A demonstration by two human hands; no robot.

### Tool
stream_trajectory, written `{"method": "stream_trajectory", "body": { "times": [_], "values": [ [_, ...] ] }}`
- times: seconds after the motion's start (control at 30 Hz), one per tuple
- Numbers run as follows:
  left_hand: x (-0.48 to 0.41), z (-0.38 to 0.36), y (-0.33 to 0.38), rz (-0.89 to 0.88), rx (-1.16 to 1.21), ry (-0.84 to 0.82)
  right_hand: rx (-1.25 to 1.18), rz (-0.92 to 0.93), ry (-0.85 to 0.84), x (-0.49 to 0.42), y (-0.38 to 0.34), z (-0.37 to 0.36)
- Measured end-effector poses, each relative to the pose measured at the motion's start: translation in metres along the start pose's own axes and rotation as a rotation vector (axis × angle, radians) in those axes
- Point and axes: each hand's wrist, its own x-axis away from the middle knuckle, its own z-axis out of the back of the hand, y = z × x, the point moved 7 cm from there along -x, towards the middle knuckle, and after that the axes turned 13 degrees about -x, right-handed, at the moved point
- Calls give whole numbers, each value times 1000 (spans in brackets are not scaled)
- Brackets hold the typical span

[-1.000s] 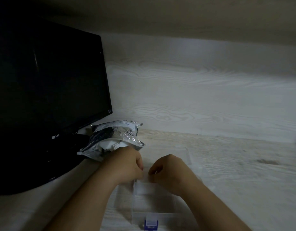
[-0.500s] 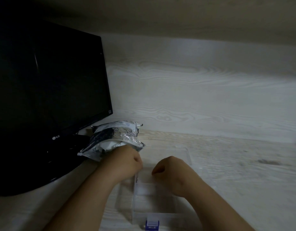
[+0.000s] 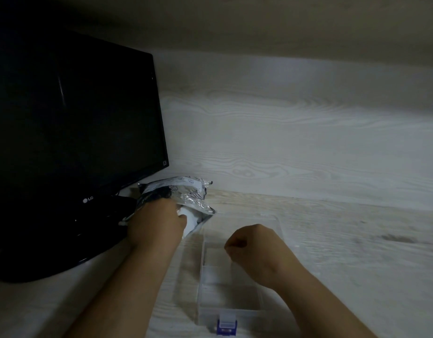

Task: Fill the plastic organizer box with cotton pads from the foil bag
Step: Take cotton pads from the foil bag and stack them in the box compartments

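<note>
1. Head view: your left hand (image 3: 157, 223) is at the mouth of the foil bag (image 3: 179, 196), fingers curled around white cotton pads (image 3: 190, 222) that show at the bag's opening. The grip is closed on the pads; how many you hold cannot be told.
2. The foil bag lies crumpled on the wooden desk (image 3: 344, 240), just beside the base of the black monitor (image 3: 71, 132) and just beyond the far left corner of the box.
3. Your right hand (image 3: 254, 250) hangs over the clear plastic organizer box (image 3: 205, 301), fingers curled loosely into a near fist. Whether it has anything in it cannot be told, since the fingertips are turned under.
4. The organizer box sits on the desk directly in front of you, between your forearms, with its lid (image 3: 266, 219) open and lying flat on the far side. A divider crosses the interior, and the compartments you can see look empty.
5. A blue latch (image 3: 226, 326) sits on the box's near wall, at the bottom edge of the view.
</note>
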Motion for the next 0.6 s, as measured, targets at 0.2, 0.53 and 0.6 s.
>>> {"method": "stream_trajectory", "body": {
  "times": [0.2, 0.53, 0.6],
  "values": [
    [2, -5, 3, -14, -33, 12, -11, -3, 12, 0, 0, 0],
    [4, -9, 7, -15, 9, 110, -21, 6, 2, 2, -1, 0],
    [4, -7, 8, -25, -7, 124, -12, 12, -2, 2, -1, 0]
  ]
}}
